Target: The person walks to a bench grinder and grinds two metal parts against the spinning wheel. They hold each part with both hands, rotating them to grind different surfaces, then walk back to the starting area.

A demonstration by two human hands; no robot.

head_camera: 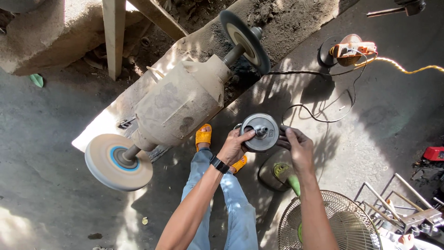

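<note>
Fan grille nearest you at the bottom right, its green neck rising toward your right forearm, and your jeans and orange sandals below on the concrete floor. Just above that, your two hands meet on a round grey metal disc with a small hub and bolt at its centre. Your left hand, with the black wristwatch behind it, is closed round the disc's left rim, thumb laid across the face. Your right hand curls on the right rim, fingers partly folded behind it. The disc is held in the air between the sandals and the big bench grinder.

By the look of it, you are at the step of handling or checking the disc before work at the machine. A move toward either wheel would call for a firm two-handed hold, away from the trailing cable.

Farther out, the grinder carries a pale buffing wheel at left and a dark wheel at upper right. Beyond lies an orange power tool.
</note>
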